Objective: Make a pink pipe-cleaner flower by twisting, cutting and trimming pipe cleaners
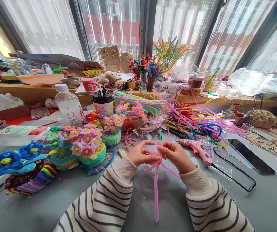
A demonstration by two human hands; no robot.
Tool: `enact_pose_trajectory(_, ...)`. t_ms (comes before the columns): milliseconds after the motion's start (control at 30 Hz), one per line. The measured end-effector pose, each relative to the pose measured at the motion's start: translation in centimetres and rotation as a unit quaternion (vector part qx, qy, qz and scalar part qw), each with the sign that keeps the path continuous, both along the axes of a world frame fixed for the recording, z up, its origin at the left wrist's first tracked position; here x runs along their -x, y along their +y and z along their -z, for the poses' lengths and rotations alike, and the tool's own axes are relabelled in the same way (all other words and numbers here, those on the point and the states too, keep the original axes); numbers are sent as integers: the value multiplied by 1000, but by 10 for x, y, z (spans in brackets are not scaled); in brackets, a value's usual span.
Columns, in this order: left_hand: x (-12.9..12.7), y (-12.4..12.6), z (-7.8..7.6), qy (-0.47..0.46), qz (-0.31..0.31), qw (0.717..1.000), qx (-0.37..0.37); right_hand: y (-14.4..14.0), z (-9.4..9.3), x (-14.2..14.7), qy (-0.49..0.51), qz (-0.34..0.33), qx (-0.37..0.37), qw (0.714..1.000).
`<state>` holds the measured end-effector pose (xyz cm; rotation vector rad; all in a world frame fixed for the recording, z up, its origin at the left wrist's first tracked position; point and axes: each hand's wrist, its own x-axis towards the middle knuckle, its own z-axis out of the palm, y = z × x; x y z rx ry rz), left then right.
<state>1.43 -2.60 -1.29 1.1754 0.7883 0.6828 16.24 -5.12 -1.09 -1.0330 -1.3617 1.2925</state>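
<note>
Hands meet at the middle of the head view, over a grey table (167,206) crowded with craft supplies. Counted out: one clear plastic bottle (69,106) with a white cap, one paper cup (102,103) with a black lid and a straw, one pink glue gun (197,149) lying just right of the hands, one black phone (250,156) flat on the table further right, one ball of twine (261,118) near the right edge. Finished flower pots (90,145) made of fuzzy wire stand to the left, at least three with pink blossoms, and blue flowers (6,161) lie at the far left. A loose heap of coloured pipe cleaners (191,120) spreads behind the hands, too many to count.

The left hand (141,156) is closed, fingertips pinched on the upper part of the pink pipe cleaners (156,187); a ring shows on one finger. The right hand (177,156) is likewise curled shut, pinching the same bundle from the other side, so the two hands nearly touch. The pink pipe cleaners hang down from the grip toward the viewer, above the table, with short ends sticking out sideways just below the fingers. How many strands make up the bundle I cannot tell. Both sleeves are striped.
</note>
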Motion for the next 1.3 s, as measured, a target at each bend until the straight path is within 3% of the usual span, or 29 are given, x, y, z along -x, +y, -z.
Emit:
enact_pose_trajectory(500,-3,-2,0,-1,-36,997,-68,2,6,3,88,12,43,995)
enact_pose_trajectory(600,-3,-1,1,-16,-41,997,-60,2,6,3,130,19,63,989)
enact_pose_trajectory(767,-4,2,1,-26,-114,993,-13,0,2,2,164,69,61,982)
enact_pose_trajectory(1133,-6,1,-2,-68,-157,985,24,-1,3,3,102,151,6,983)
enact_pose_trajectory(1300,-5,3,-2,-75,-201,976,26,1,5,1,-8,97,-18,995)
